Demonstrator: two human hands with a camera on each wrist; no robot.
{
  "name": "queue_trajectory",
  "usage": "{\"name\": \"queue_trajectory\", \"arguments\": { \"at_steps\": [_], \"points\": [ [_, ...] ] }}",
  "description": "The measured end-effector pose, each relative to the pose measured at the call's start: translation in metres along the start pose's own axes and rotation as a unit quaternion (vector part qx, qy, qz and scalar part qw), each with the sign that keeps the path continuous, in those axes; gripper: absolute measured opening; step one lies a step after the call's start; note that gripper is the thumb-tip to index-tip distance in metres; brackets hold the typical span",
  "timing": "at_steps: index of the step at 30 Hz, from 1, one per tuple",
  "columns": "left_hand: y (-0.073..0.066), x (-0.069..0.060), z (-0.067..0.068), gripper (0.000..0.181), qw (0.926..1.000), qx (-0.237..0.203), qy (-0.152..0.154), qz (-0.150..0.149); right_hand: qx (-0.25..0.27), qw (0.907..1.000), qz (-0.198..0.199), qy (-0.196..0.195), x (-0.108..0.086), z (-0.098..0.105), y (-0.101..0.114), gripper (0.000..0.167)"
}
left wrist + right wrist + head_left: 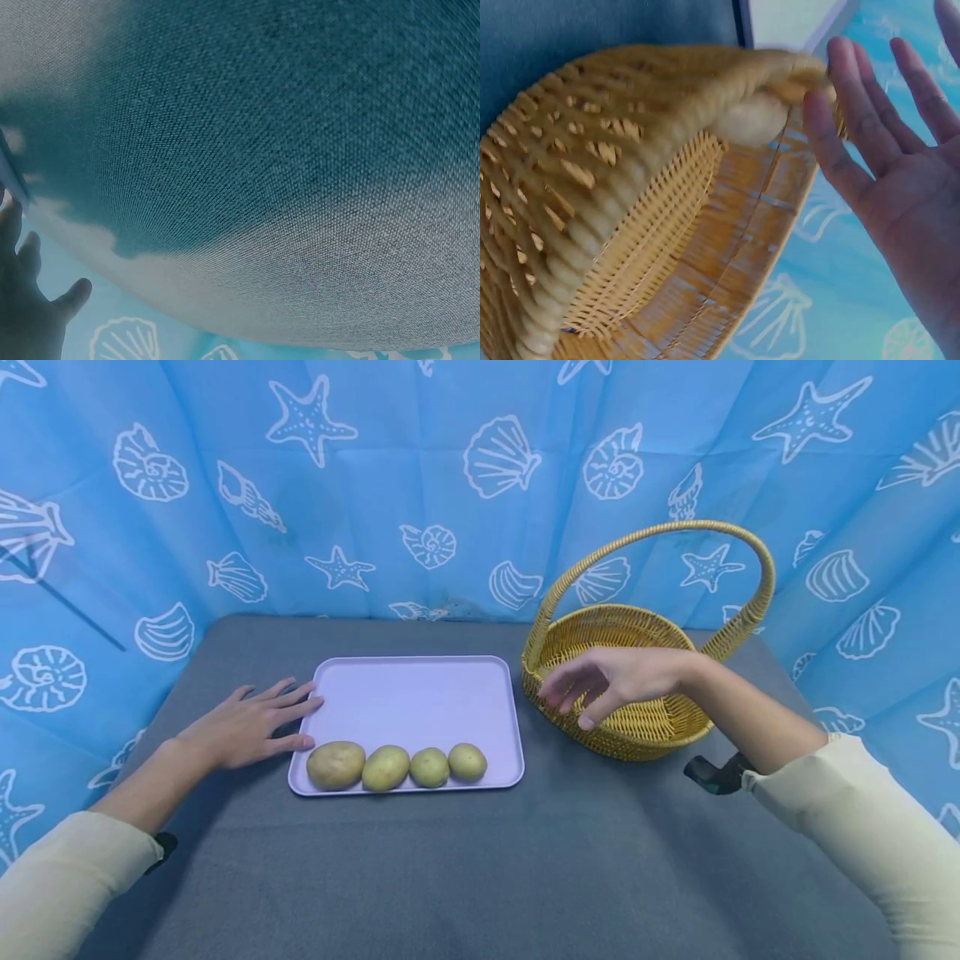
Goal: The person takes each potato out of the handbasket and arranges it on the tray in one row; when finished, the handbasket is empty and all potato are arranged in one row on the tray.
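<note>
My left hand (243, 727), fingers spread, rests at the left edge of a pale lilac tray (412, 693). Along the tray's near side lies a row of several potatoes (386, 768), the largest at the left end. Over the left part of a yellow wicker basket (660, 722) hangs my right hand (611, 681), fingers loosely bent and holding nothing. In the right wrist view those fingers are by the basket's rim, and a blurred, pale, rounded thing (754, 120) shows just inside it; its kind is unclear. The left wrist view shows mostly cloth, with part of the left hand (30, 300).
A grey cloth (450, 877) covers the table under the tray and basket. The basket's tall arched handle (675, 527) rises above the right hand. Behind the table hangs a blue curtain (420, 460) with white shells and starfish.
</note>
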State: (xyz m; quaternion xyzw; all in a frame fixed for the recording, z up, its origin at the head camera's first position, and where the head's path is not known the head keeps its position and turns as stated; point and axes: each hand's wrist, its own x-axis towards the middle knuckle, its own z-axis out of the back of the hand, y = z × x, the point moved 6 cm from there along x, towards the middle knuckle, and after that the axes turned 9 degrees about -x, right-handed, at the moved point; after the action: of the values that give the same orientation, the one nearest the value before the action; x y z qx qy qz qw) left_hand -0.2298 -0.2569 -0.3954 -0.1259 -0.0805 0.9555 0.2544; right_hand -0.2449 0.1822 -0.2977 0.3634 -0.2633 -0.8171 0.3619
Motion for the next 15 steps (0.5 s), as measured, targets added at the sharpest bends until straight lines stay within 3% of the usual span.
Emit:
{"name": "queue_trajectory", "arguments": {
  "at_steps": [3, 5, 10, 15],
  "points": [
    [-0.001, -0.001, 0.001, 0.077, 1.0, -0.001, -0.002, -0.002, 0.036, 0.9993, -0.005, 0.006, -0.001, 0.006, -0.011, 0.06],
    [0.0, -0.001, 0.001, 0.077, 1.0, -0.001, -0.001, -0.002, 0.031, 0.9995, -0.009, 0.001, 0.001, 0.012, -0.018, 0.057],
    [0.001, -0.001, 0.001, 0.078, 1.0, 0.001, -0.001, -0.001, -0.043, 0.998, -0.034, -0.033, 0.011, 0.023, -0.033, 0.053],
    [0.001, -0.002, 0.001, 0.078, 1.0, -0.001, 0.0, 0.003, -0.075, 0.9942, -0.068, -0.034, 0.021, 0.026, -0.043, 0.067]
  ]
}}
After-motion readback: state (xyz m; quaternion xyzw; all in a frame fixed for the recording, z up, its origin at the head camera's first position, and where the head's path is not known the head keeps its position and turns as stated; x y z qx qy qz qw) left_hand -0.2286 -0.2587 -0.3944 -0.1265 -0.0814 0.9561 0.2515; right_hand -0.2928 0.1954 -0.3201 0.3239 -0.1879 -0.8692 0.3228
